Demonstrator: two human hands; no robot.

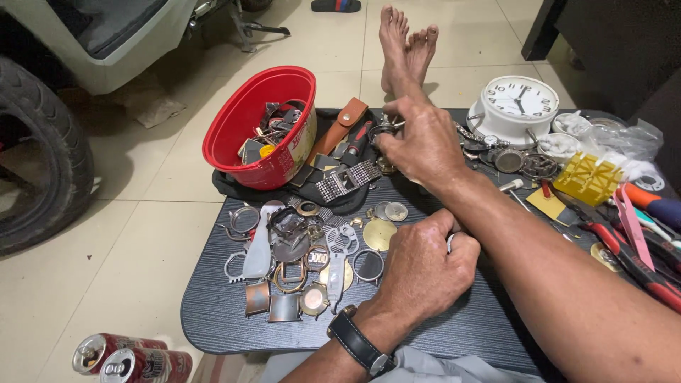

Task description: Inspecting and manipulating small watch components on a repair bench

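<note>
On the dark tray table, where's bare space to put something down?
The table is bare along its near edge, below the pile of watch cases and left of the left hand. A small patch lies between both hands, near the brass disc. The far side around the red tub and the right side's tools are crowded.

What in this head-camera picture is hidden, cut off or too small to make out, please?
- Left hand, head view: closed fist hides its contents.
- Right hand: its fingers cover the small part they touch.
- Red bucket: rim hides most contents.
- Tools: cut off at right edge.
- Cans: cut off at bottom edge.
</note>
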